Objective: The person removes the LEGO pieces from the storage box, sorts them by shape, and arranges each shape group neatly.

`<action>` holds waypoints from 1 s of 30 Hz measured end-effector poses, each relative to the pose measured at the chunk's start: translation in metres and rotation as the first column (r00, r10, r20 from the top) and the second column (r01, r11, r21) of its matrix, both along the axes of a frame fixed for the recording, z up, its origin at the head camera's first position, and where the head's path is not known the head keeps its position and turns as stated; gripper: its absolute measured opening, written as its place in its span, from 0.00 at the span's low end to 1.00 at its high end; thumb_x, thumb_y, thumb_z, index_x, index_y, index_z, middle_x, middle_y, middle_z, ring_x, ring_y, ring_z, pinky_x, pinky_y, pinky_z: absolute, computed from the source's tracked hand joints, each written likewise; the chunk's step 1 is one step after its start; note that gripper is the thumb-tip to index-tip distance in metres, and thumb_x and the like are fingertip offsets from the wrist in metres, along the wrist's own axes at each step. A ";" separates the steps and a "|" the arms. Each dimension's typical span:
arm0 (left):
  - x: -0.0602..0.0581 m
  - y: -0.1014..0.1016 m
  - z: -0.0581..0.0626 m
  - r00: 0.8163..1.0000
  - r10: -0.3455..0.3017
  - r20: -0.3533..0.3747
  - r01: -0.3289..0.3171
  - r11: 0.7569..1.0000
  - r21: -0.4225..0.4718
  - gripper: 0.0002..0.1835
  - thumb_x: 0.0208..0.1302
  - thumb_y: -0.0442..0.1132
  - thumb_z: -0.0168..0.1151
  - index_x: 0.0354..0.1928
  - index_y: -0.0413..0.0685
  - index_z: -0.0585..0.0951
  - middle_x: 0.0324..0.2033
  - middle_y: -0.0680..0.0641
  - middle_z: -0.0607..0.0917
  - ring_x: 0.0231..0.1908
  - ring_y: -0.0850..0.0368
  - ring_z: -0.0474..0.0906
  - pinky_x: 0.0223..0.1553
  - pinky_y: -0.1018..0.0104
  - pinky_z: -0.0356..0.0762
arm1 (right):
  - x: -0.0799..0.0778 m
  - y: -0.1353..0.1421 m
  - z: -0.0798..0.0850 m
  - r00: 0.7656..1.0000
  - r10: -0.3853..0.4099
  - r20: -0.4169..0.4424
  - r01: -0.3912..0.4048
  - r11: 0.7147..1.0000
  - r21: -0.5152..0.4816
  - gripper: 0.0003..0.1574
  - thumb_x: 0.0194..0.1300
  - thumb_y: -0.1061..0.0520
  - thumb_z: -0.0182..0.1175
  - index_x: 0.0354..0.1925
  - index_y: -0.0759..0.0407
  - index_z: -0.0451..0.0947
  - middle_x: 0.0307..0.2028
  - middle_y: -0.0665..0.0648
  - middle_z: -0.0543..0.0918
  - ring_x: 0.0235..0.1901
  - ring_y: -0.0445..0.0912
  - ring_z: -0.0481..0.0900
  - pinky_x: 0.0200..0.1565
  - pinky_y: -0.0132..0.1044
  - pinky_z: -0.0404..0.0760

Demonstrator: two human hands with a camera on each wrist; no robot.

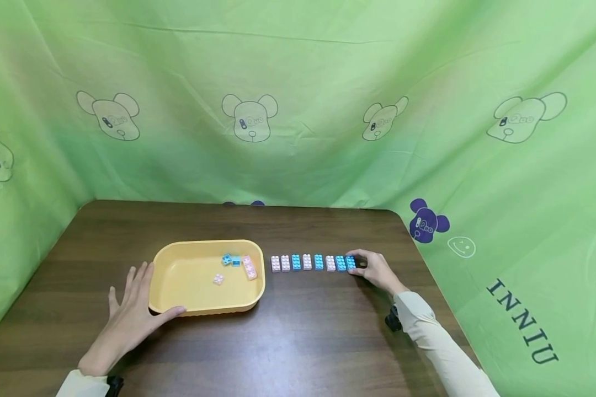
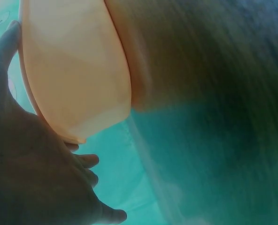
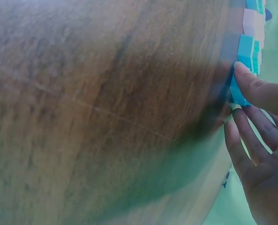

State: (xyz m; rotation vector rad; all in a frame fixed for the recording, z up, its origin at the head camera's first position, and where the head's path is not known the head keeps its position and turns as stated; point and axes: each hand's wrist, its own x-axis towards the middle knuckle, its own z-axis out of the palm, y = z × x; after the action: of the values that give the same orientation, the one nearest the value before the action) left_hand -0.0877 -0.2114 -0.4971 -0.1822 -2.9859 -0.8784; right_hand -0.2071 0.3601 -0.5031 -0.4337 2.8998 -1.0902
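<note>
A yellow tray (image 1: 181, 281) lies on the table, holding a few pink and blue toy building bricks. My left hand (image 1: 134, 314) rests against its left end, fingers fairly straight and thumb along the front rim; the left wrist view shows this hand (image 2: 40, 164) at the tray wall (image 2: 78, 70). To the right of the tray runs a row of pale pink and blue building bricks, side by side. At the row's right end, my right hand (image 1: 377, 272) pinches a blue building brick (image 1: 350, 262) between thumb and fingers. Fingers partly cover that brick (image 3: 237, 93) in the right wrist view.
Inside the tray are a long pink brick (image 1: 249, 267), small blue bricks (image 1: 235, 261) and a small pale pink brick (image 1: 218, 279). Brown wooden table (image 1: 298, 342) surrounds everything. A green printed curtain (image 1: 298, 165) hangs behind and along the sides.
</note>
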 end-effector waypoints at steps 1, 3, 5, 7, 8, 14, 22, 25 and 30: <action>0.000 0.000 0.000 1.000 0.000 0.001 0.000 1.000 -0.002 0.71 0.61 0.71 0.70 0.84 0.37 0.38 0.81 0.26 0.45 0.81 0.28 0.31 0.65 0.15 0.23 | 0.000 0.000 0.000 1.000 0.007 -0.001 -0.007 1.000 -0.007 0.28 0.59 0.73 0.75 0.57 0.71 0.82 0.54 0.74 0.85 0.53 0.67 0.85 0.53 0.55 0.85; -0.001 0.000 0.001 1.000 0.000 0.001 0.000 1.000 -0.002 0.71 0.61 0.71 0.70 0.84 0.37 0.38 0.81 0.26 0.46 0.81 0.28 0.31 0.65 0.14 0.23 | 0.001 0.001 0.002 1.000 0.016 -0.009 -0.016 1.000 -0.024 0.31 0.58 0.74 0.75 0.60 0.71 0.81 0.57 0.74 0.84 0.55 0.68 0.84 0.54 0.56 0.85; -0.002 -0.001 0.001 1.000 0.000 -0.004 0.000 1.000 -0.002 0.71 0.61 0.71 0.70 0.84 0.37 0.38 0.81 0.25 0.46 0.81 0.28 0.31 0.65 0.14 0.23 | 0.001 0.002 0.004 0.999 0.025 -0.024 -0.025 0.999 -0.036 0.33 0.58 0.73 0.75 0.61 0.72 0.79 0.58 0.74 0.83 0.56 0.70 0.83 0.55 0.57 0.84; -0.002 0.000 0.001 1.000 0.001 -0.008 -0.001 1.000 0.001 0.71 0.60 0.70 0.71 0.85 0.38 0.39 0.81 0.26 0.47 0.81 0.28 0.32 0.65 0.14 0.24 | 0.001 0.002 0.006 0.999 0.025 -0.042 -0.027 0.999 -0.037 0.34 0.57 0.72 0.76 0.62 0.72 0.79 0.59 0.74 0.82 0.56 0.71 0.83 0.56 0.59 0.83; -0.002 0.000 0.002 1.000 0.002 -0.009 -0.002 1.000 0.003 0.71 0.60 0.70 0.71 0.85 0.38 0.39 0.81 0.26 0.47 0.81 0.28 0.32 0.66 0.14 0.24 | 0.002 0.002 0.007 0.999 0.022 -0.049 -0.024 0.999 -0.031 0.34 0.58 0.72 0.76 0.62 0.72 0.79 0.59 0.74 0.82 0.57 0.71 0.82 0.56 0.60 0.82; -0.001 0.000 0.000 1.000 0.002 0.003 -0.002 1.000 0.004 0.71 0.60 0.71 0.71 0.85 0.38 0.39 0.81 0.26 0.47 0.81 0.28 0.32 0.66 0.14 0.24 | -0.001 -0.006 0.018 0.995 0.006 -0.103 -0.001 0.999 0.040 0.32 0.62 0.68 0.75 0.63 0.72 0.79 0.59 0.72 0.83 0.60 0.69 0.80 0.62 0.63 0.77; 0.001 -0.002 0.000 1.000 0.011 0.003 -0.011 1.000 -0.002 0.71 0.60 0.71 0.70 0.84 0.37 0.38 0.81 0.26 0.46 0.81 0.28 0.32 0.66 0.15 0.24 | -0.009 -0.052 0.041 0.979 0.115 -0.168 -0.102 0.991 0.085 0.29 0.63 0.65 0.75 0.61 0.72 0.81 0.58 0.69 0.85 0.61 0.66 0.80 0.63 0.62 0.77; 0.001 -0.002 0.001 1.000 0.015 0.001 -0.015 1.000 0.005 0.71 0.60 0.71 0.70 0.84 0.37 0.39 0.81 0.26 0.47 0.81 0.28 0.32 0.66 0.15 0.24 | -0.010 -0.071 0.050 0.973 0.161 -0.169 -0.145 0.984 0.099 0.30 0.64 0.63 0.76 0.62 0.71 0.82 0.58 0.68 0.85 0.61 0.65 0.81 0.62 0.61 0.78; 0.001 0.000 0.002 1.000 0.009 -0.003 -0.009 1.000 0.021 0.71 0.60 0.71 0.71 0.85 0.38 0.40 0.81 0.26 0.48 0.81 0.28 0.33 0.66 0.15 0.25 | -0.010 -0.099 0.059 0.964 0.215 -0.157 -0.201 0.975 0.100 0.30 0.62 0.63 0.76 0.61 0.70 0.82 0.58 0.67 0.86 0.61 0.64 0.82 0.62 0.60 0.79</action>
State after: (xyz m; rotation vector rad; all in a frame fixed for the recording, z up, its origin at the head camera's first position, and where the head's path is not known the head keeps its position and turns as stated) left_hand -0.0871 -0.2113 -0.4955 -0.1686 -2.9714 -0.9068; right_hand -0.2174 0.2615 -0.4445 -0.8425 2.9382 -0.9420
